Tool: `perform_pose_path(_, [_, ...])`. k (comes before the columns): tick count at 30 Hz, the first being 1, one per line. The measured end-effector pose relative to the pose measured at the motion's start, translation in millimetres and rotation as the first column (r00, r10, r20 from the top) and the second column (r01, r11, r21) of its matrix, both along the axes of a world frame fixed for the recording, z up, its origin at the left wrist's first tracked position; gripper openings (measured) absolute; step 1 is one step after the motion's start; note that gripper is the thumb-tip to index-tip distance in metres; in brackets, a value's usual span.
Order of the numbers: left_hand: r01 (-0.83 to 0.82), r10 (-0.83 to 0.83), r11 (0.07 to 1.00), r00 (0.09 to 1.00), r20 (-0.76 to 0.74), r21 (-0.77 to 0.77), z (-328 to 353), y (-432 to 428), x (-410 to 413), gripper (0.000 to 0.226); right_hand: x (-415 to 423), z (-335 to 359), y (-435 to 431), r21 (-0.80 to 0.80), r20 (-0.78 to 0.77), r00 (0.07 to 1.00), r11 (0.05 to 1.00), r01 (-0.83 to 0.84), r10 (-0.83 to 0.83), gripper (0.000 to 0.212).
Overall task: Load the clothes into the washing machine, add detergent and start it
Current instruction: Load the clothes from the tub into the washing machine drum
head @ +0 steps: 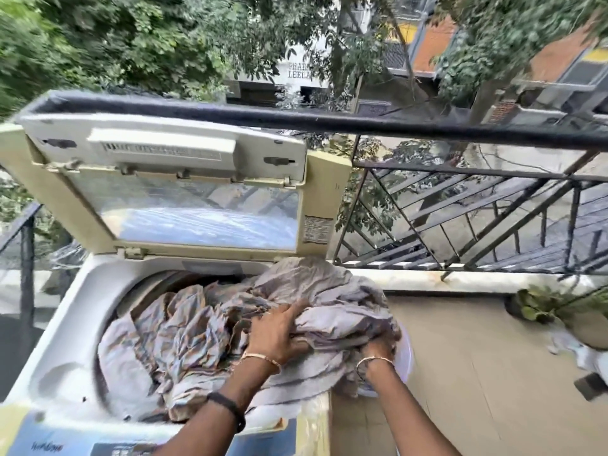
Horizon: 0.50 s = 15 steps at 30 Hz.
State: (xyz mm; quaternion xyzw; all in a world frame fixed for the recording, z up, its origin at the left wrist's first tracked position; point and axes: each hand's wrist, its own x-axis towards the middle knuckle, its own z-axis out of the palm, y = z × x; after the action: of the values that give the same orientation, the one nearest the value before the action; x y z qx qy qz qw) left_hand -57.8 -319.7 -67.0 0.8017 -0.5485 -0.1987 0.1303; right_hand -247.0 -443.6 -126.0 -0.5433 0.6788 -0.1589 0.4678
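Setting: open balcony with a black railing (427, 128), trees and buildings beyond, tiled floor (477, 357) and a potted plant (539, 306) off to the right.
Washing machine (56, 340): top-loader, lid (184, 192) propped straight up so the drum mouth is wide open for loading.
Clothes (204, 334): big greyish crumpled heap, about half sunk into the drum, the rest spilling over the right rim toward a pale tub (406, 357) held beside the machine.
Left hand (278, 330): flat on top of the pile, fingers spread and pressing into the cloth, looks like it's shoving the bundle over into the drum.
Right hand (378, 352): tucked under the bundle at the tub, fingers buried in the fabric so I can't tell how they're curled, probably lifting from below.
Progress: loading only partway, I'd say; no detergent visible anywhere.
Watch out: the overhanging bit could slide off the rim.
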Motion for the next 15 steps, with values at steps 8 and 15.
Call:
perform_pose_path(8, [-0.438,0.241,0.816,0.852,-0.465,-0.378,41,42,35,0.057,66,136,20,-0.123,0.554,0.832,0.984,0.126,-0.037,0.028])
perform_pose_path(15, [-0.606,0.319,0.619,0.776,-0.544,-0.501,90,132,106,0.051,167,169,120,-0.19,0.626,0.692,0.931,-0.312,0.36,0.03])
